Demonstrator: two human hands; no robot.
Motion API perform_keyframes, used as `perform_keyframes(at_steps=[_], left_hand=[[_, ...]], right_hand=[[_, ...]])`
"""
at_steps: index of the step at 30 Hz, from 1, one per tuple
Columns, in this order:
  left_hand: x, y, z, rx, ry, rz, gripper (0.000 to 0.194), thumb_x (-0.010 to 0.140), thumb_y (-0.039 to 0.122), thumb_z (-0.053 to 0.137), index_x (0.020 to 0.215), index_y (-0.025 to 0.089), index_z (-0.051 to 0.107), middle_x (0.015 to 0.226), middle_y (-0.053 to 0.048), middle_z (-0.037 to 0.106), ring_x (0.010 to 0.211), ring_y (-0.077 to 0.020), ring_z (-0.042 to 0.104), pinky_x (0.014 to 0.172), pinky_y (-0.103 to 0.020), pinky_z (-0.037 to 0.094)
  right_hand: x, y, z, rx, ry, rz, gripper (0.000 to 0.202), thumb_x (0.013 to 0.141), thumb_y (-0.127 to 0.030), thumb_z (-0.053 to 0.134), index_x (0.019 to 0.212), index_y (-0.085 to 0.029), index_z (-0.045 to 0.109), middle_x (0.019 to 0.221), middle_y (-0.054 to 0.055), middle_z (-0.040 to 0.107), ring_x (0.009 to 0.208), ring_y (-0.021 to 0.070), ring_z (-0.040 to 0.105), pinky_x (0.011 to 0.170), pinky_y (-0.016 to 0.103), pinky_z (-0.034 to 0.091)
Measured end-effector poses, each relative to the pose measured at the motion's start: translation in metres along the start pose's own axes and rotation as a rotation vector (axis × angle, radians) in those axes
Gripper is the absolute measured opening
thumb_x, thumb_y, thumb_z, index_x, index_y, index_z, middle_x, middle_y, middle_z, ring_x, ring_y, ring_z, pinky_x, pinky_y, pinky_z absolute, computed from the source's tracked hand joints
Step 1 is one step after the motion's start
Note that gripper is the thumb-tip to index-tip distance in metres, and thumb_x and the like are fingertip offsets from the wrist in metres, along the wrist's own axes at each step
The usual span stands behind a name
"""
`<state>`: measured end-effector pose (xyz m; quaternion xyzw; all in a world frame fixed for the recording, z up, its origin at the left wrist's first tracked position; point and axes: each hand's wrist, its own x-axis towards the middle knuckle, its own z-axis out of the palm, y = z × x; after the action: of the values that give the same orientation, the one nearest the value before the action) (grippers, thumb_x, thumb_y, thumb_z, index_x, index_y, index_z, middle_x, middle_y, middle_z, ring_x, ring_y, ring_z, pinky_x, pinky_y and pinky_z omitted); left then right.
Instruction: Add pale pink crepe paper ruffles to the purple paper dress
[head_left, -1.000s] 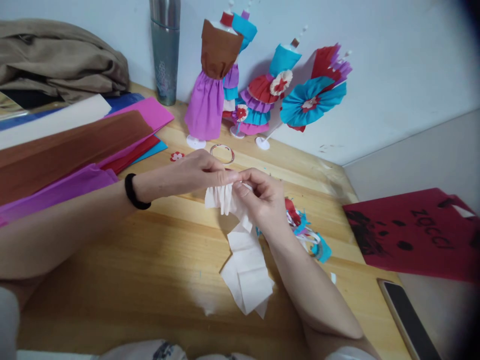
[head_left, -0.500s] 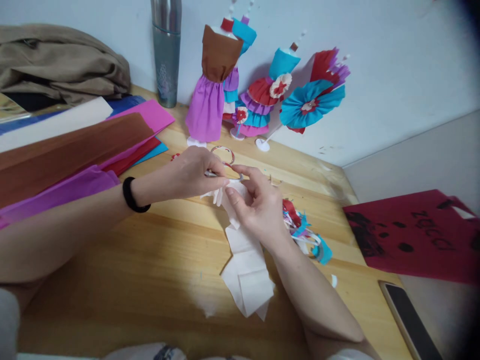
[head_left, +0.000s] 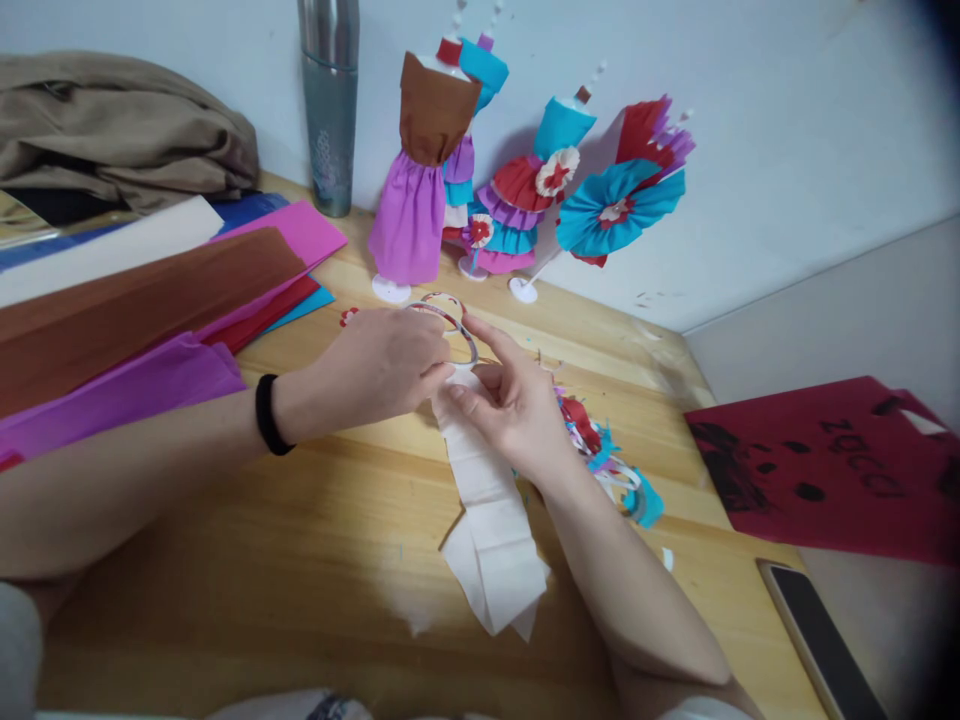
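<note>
A white crepe paper strip hangs down from between my hands, its lower end folded and resting on the table. My left hand, with a black band at the wrist, is closed in a pinch at the strip's upper end. My right hand grips the strip's upper right edge between thumb and bent fingers, index finger stretched toward a thin ring that resembles a narrow tape roll. This ring stands tilted between the hands, partly hidden by my left fingers. Behind it lies a second thin ring.
Folded crepe paper sheets lie left, below a brown cloth. A flask and several paper-dressed doll stands line the wall. Paper scraps lie right of my hands; a red bag and phone are farther right.
My left hand has turned and shifted slightly downward. The strip's gathered top now hangs straighter, and the tilted ring shows more above my fingers. My right hand stays nearly in place.
</note>
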<state>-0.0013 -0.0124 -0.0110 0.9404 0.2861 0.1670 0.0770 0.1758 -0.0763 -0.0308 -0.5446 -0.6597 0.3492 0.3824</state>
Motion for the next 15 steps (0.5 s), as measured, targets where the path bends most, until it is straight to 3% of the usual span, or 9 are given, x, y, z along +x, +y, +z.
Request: perform_keyframes(at_steps=[4,9,13,15], left_hand=[[-0.002,0.007,-0.002,0.163,-0.085,0.016,0.028,0.095,0.019,0.043,0.079,0.013,0.065,0.089,-0.009,0.065,0.083,-0.0207,0.059,0.059,-0.032,0.029],[-0.006,0.011,-0.006,0.273,-0.04,0.047,0.03,0.09,0.007,0.037,0.081,0.013,0.065,0.086,-0.01,0.063,0.084,-0.0219,0.057,0.059,-0.032,0.028],[-0.005,0.009,-0.011,0.215,-0.075,-0.013,0.029,0.094,0.015,0.039,0.083,0.013,0.065,0.095,-0.01,0.065,0.081,-0.0207,0.058,0.059,-0.031,0.031],[-0.002,0.007,-0.012,0.144,-0.026,-0.032,0.026,0.092,0.018,0.042,0.079,0.013,0.064,0.087,-0.008,0.065,0.075,-0.0176,0.056,0.058,-0.029,0.031]], right_hand=[[0.0,-0.001,-0.002,0.0,-0.034,0.015,0.072,0.081,-0.018,0.06,0.149,-0.025,0.039,0.053,-0.009,0.046,0.044,0.0106,0.036,0.043,0.025,0.024],[-0.001,-0.004,-0.003,-0.112,-0.079,0.058,0.079,0.078,-0.015,0.06,0.152,-0.021,0.033,0.05,-0.01,0.044,0.041,0.0107,0.037,0.042,0.025,0.023],[0.0,-0.005,-0.004,-0.129,-0.007,0.007,0.077,0.082,-0.02,0.061,0.152,-0.021,0.029,0.053,-0.011,0.042,0.045,0.011,0.039,0.046,0.025,0.026],[0.0,-0.004,-0.004,-0.132,0.041,-0.012,0.072,0.082,-0.023,0.061,0.148,-0.021,0.031,0.057,-0.01,0.045,0.049,0.0114,0.043,0.049,0.025,0.029]])
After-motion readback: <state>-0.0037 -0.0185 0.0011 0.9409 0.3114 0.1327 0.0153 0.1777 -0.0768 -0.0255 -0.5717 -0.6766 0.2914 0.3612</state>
